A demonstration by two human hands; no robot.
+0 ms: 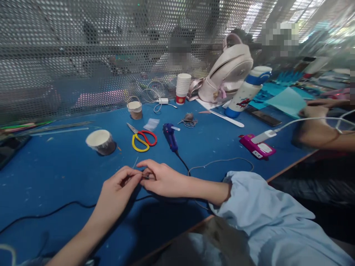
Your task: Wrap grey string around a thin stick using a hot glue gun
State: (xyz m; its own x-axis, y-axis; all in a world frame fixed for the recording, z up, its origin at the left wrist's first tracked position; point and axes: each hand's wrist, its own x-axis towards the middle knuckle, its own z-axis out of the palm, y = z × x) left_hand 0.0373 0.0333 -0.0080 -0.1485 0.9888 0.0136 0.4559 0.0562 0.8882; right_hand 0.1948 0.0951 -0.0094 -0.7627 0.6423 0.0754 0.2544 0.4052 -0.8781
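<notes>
"On the blue counter (55, 177), what are the 2 hands doing?"

"Left hand (118, 190), 1: its fingers are pinching a thin strand (135, 162), which is poking up beyond the knuckles. Right hand (163, 181), 1: it is meeting the left at the fingertips, its forefinger reaching over."

"Are the right fingers gripping?"

"They are curling narrowly beside the strand; whether they are holding it, I cannot tell."

"What is lying just beyond?"

"Scissors (139, 133), 1 pair, 1 handle yellow and 1 red: lying with blades pointing away. Glue gun (171, 139), blue, 1: lying right of the scissors, a white stick projecting, its black cord (182, 160) running toward the right forearm. Wrapped cup (102, 143), 1: standing left of the scissors. Grey twine (189, 117), 1 bundle: resting beyond the glue gun."

"Farther right?"

"Bottle (245, 95), white and blue, 1: standing before a pale backpack (229, 75). Magenta power strip (253, 148), 1: carrying a white plug (264, 136). Another person's forearm (327, 138), blurred: showing near it."
</notes>
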